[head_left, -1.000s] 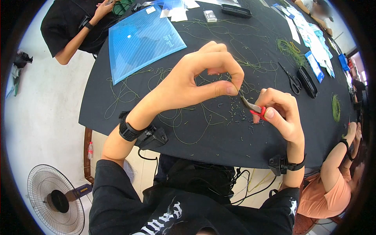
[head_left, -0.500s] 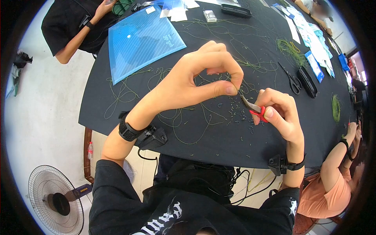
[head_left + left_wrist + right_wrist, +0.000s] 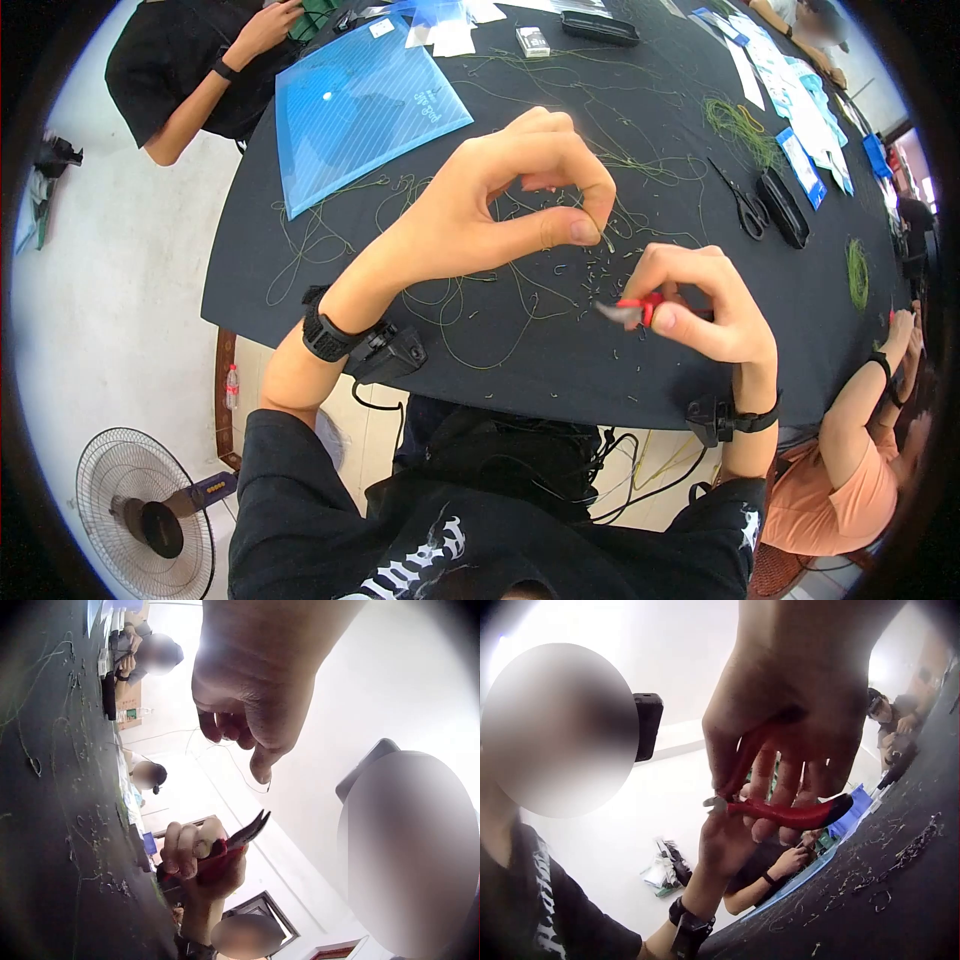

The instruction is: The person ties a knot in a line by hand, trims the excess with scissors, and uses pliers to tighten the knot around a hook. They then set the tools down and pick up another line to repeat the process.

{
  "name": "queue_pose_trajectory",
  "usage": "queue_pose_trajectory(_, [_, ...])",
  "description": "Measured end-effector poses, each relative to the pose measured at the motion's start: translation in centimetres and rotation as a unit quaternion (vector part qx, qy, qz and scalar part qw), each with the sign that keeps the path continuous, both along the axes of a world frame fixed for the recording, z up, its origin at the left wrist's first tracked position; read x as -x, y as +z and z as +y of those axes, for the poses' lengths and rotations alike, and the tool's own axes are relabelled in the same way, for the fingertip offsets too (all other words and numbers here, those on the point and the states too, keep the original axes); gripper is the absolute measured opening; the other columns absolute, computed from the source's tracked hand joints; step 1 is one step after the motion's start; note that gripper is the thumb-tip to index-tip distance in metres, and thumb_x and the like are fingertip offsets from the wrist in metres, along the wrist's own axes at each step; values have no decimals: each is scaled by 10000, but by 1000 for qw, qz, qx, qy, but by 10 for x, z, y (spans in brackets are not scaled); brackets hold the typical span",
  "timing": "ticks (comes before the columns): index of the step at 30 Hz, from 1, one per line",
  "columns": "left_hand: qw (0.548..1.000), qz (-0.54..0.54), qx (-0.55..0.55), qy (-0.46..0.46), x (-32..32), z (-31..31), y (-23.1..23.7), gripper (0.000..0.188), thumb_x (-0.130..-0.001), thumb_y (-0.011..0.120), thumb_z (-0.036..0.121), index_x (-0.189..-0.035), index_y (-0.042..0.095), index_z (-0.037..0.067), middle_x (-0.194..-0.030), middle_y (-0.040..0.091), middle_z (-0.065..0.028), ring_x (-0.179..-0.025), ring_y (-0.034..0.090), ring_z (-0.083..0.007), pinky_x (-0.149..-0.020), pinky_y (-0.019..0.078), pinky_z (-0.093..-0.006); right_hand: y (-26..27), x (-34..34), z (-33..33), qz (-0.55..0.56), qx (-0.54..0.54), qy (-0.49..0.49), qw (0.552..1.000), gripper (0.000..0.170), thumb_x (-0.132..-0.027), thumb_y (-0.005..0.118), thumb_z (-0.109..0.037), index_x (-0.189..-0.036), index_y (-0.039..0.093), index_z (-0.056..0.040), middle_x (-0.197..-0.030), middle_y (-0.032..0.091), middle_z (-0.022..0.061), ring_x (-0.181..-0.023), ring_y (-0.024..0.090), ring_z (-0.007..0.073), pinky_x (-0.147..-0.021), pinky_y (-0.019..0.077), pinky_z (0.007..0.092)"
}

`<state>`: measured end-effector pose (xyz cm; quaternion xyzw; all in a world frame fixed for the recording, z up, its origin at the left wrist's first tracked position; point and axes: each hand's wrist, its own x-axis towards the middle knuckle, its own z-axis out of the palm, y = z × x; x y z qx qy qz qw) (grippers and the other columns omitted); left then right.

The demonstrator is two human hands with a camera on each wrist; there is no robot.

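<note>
Pliers with red handles, head view: gripped in the right hand, their blurred beaks pointing leftward and standing apart from the left hand. Left thumb and index finger pinch a thin green line, whose short end projects beyond the thumbnail. Below lies a black tablecloth bearing small clippings and, nearby, looser strands. Probable hazards: a slackened pinch would likely drop the line among similar strands; beaks closed too near the thumb could nip skin; so short a free end leaves little margin for a misplaced bite.

Left wrist view: the pliers' 2 slim, curved beaks are visibly parted, a detail lost to blur from above. Here the line also shows as a fine curve arcing away from the left fingers.

Right wrist view: 2 handles stand spread within the right hand, a length mostly hidden in the head view. From this side the line cannot be made out, nor can the left hand's pinch be confirmed.
</note>
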<state>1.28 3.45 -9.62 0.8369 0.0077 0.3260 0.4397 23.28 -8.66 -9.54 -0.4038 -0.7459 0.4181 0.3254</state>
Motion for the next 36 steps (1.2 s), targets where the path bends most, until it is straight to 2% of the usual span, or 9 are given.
queue_pose_trajectory(1, [1000, 0, 7, -9, 0, 0, 1, 125, -750, 679, 79, -825, 584, 46, -781, 513, -7, -772, 426, -126, -672, 349, -232, 1, 0, 0, 2, 12, 23, 1000, 245, -819, 584, -245, -816, 625, -3, -680, 590, 55, -508, 483, 87, -454, 330, 219])
queue_pose_trajectory(4, [995, 5, 71, -63, 0, -2, 1, 127, -747, 685, 116, -796, 589, 47, -763, 508, -7, -757, 421, -127, -668, 346, -236, -3, -4, -1, 102, 21, 64, 993, 279, -809, 590, -274, -804, 629, 2, -705, 608, 63, -519, 510, 108, -467, 358, 225])
queue_pose_trajectory(5, [991, 7, 100, -85, 0, -3, 1, 132, -747, 687, 130, -784, 591, 48, -757, 506, -6, -752, 420, -128, -666, 346, -238, -7, -2, -1, 155, 17, 42, 987, 308, -801, 592, -302, -798, 634, 3, -705, 615, 62, -532, 527, 109, -483, 379, 226])
queue_pose_trajectory(6, [986, 10, 129, -107, -1, -5, 1, 140, -745, 689, 144, -772, 591, 47, -753, 506, -7, -747, 419, -129, -665, 346, -240, -5, -1, -2, 155, 28, 11, 988, 310, -801, 586, -312, -798, 631, -5, -688, 616, 55, -510, 503, 91, -460, 352, 219])
queue_pose_trajectory(8, [971, 18, 186, -149, -2, -8, 0, 160, -742, 695, 170, -749, 591, 47, -744, 505, -7, -738, 417, -130, -662, 347, -243, -2, -4, -3, 85, 39, -22, 995, 287, -801, 583, -306, -797, 626, -22, -669, 615, 33, -480, 471, 67, -433, 314, 211])
queue_pose_trajectory(11, [959, 31, 215, -182, -4, -10, -4, 174, -746, 695, 177, -737, 587, 40, -735, 504, -12, -725, 417, -132, -649, 348, -248, -5, -5, -1, 52, 32, 6, 998, 262, -801, 583, -295, -796, 622, -36, -661, 615, 10, -453, 442, 58, -417, 283, 206])
queue_pose_trajectory(15, [944, 52, 253, -207, -5, -15, -4, 198, -760, 690, 192, -744, 583, 27, -737, 509, -18, -724, 422, -139, -648, 354, -254, -4, 0, -2, 54, 28, 14, 998, 234, -798, 590, -275, -797, 625, -43, -658, 614, 3, -444, 439, 69, -417, 288, 213])
queue_pose_trajectory(33, [917, 92, 288, -260, -7, -16, -11, 226, -785, 678, 211, -762, 573, 13, -745, 517, -29, -741, 434, -131, -633, 381, -238, -3, 4, -5, 45, 51, 21, 997, 243, -777, 624, -275, -790, 637, -33, -670, 578, 21, -490, 451, 93, -434, 300, 226])
queue_pose_trajectory(36, [924, 90, 259, -266, -9, -14, -14, 221, -790, 673, 205, -769, 572, 10, -754, 516, -33, -743, 436, -128, -632, 386, -234, -3, 6, -5, 44, 52, 19, 997, 243, -777, 626, -277, -786, 636, -34, -662, 573, 17, -489, 448, 92, -434, 298, 226])
